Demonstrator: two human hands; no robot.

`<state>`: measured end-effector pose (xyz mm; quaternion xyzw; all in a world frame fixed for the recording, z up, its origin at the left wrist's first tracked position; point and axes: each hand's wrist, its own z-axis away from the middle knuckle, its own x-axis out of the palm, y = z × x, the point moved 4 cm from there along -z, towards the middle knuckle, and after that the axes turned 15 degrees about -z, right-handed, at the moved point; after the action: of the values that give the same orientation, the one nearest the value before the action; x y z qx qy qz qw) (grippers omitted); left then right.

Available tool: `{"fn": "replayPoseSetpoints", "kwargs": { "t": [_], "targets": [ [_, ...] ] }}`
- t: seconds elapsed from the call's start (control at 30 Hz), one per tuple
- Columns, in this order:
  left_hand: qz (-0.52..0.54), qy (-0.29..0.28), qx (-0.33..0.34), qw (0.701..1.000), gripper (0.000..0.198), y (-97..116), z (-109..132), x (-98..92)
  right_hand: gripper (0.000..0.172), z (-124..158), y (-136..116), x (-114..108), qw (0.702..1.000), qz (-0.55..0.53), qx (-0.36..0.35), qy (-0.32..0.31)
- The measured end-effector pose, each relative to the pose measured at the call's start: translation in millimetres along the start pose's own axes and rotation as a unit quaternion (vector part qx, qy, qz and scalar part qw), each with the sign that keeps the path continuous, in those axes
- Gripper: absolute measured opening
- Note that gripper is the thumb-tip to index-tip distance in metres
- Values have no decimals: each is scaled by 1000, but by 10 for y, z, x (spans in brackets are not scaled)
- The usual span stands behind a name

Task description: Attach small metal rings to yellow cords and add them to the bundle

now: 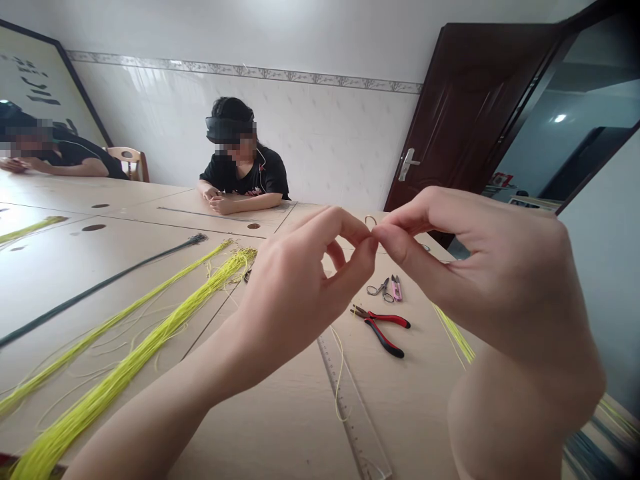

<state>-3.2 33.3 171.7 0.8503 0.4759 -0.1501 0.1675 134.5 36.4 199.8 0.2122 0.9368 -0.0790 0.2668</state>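
My left hand (300, 293) and my right hand (480, 273) are raised above the table, with thumb and fingertips pinched and almost meeting at the middle. Whatever lies between the fingertips is too thin to see. Just behind them shows a small thin loop of cord (371, 220). Below my hands lie red-handled pliers (383, 331), small scissors (379, 289) and pink thread snips (396, 288). A clear plastic ruler (350, 407) and a loose yellow thread (337, 377) lie nearer me. Long bundles of yellow-green cord (120, 380) stretch left of my left forearm.
A long dark cord bundle (100, 287) lies on the pale wooden table (310, 427), which has round cable holes. A seated person (243, 157) rests both forearms on the far side, and another person (65, 150) leans at the left. A dark door (465, 113) stands open at the right.
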Motion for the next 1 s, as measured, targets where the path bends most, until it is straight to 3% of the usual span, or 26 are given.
{"fn": "replayPoseSetpoints", "kwargs": {
  "t": [0.27,0.53,0.67,0.83,1.0],
  "targets": [
    [17,-9,24,1000,7,38,-2,-6,14,-3,-50,-1,999,32,-29,-6],
    [58,-30,-3,998,9,11,13,-22,19,-5,-75,46,996,58,-63,-14],
    [79,-33,-23,996,12,-2,-11,10,16,-18,-66,58,999,32,-39,-15],
    [85,-126,-108,982,10,-263,166,389,15,17,164,369,991,-9,104,-81],
    [88,-228,-143,959,8,-531,726,794,21,379,416,884,945,-53,222,-233]
  ]
}}
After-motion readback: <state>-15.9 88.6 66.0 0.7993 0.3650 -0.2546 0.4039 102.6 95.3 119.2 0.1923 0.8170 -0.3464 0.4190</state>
